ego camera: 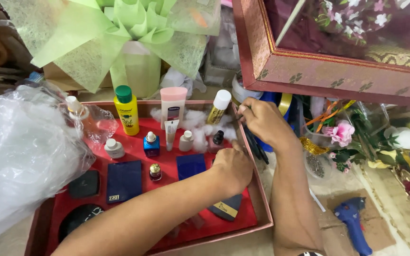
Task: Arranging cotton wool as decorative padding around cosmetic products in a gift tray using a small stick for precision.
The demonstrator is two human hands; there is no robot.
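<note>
Left hand point(233, 167) fisted over red-lined shallow pink tray point(262, 199); right hand point(262, 121) pinching tray rim at 1 o'clock, beside upright gold white-capped tube point(218, 108), axis vertical, cap toward 12. Two dark blue flat boxes point(124, 181).

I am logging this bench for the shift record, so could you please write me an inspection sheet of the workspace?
Surface: red-lined gift tray with a pink rim, resting on a pale worktop.
Job's things: yellow bottle with green cap, pink tube, blue perfume bottle, navy boxes, dark compacts, white stuffing along the back.
Clutter: clear plastic wrap over the tray's left edge; blue glue gun; artificial flowers; ribbon.
Grippers: left hand lies over the tray's right side near a small dark bottle; right hand is at the tray's back right corner; what it pinches cannot be told.
Cables: nothing seen.
Surroundings: green wrapped gift behind; maroon framed box upper right.
</note>
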